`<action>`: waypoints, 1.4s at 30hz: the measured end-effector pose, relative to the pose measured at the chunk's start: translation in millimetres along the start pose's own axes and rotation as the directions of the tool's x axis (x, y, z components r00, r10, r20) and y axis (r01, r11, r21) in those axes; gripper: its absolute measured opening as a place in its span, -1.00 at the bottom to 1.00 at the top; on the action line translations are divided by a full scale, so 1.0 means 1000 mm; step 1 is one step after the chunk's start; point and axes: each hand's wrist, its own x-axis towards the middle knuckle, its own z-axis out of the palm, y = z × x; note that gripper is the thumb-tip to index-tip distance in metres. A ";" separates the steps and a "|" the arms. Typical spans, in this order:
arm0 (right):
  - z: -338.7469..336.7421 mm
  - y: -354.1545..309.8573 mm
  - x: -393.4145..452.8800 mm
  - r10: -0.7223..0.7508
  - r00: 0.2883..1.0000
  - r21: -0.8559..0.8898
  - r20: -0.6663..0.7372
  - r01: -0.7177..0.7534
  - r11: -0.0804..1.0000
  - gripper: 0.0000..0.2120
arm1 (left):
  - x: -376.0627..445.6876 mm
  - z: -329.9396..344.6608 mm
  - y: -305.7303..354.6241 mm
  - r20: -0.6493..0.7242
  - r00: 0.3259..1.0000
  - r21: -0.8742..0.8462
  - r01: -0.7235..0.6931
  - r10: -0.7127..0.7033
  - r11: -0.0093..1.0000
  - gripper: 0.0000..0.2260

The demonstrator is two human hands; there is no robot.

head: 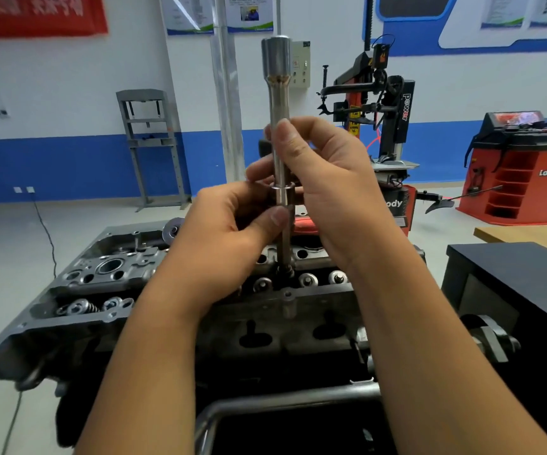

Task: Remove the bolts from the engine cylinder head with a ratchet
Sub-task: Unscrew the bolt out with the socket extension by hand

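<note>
1 head-worn view, facing forward and down, close over cylinder head (108, 290)

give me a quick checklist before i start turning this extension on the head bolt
1. Extension bar upright over the cylinder head: ok.
2. Left hand pinches the socket joint low on the bar: ok.
3. Right hand holds the bar higher up: ok.
4. Lower tip seated on the bolt: cannot tell, fingers and shadow hide the fit.
5. Ratchet fitted on the bar's wide top end: not ok, none is attached there.
6. Joint fully pushed together: cannot tell.
</note>
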 end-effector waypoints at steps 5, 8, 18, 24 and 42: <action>-0.003 -0.002 0.002 -0.042 0.998 0.023 -0.052 0.043 0.999 -0.83 | 0.004 -0.005 -0.004 -0.019 1.000 0.001 -0.016 0.016 1.000 -0.76; -0.001 -0.002 0.003 -0.029 1.000 0.014 -0.003 0.029 0.999 -0.79 | 0.003 -0.005 -0.008 0.155 0.987 -0.095 0.048 -0.033 0.994 -0.84; 0.005 0.005 0.005 -0.064 0.998 0.023 -0.004 0.064 0.998 -0.87 | 0.007 0.000 -0.013 0.052 0.998 -0.155 -0.026 0.034 0.987 -0.83; 0.009 0.002 0.002 0.020 1.000 0.103 -0.004 -0.020 0.994 -0.80 | 0.007 0.000 -0.013 0.025 0.999 -0.150 -0.023 0.027 0.988 -0.89; 0.020 0.015 -0.006 -0.101 0.961 0.075 -0.256 0.124 0.989 -0.78 | 0.002 0.001 -0.017 0.053 0.997 -0.194 -0.051 0.063 0.980 -0.72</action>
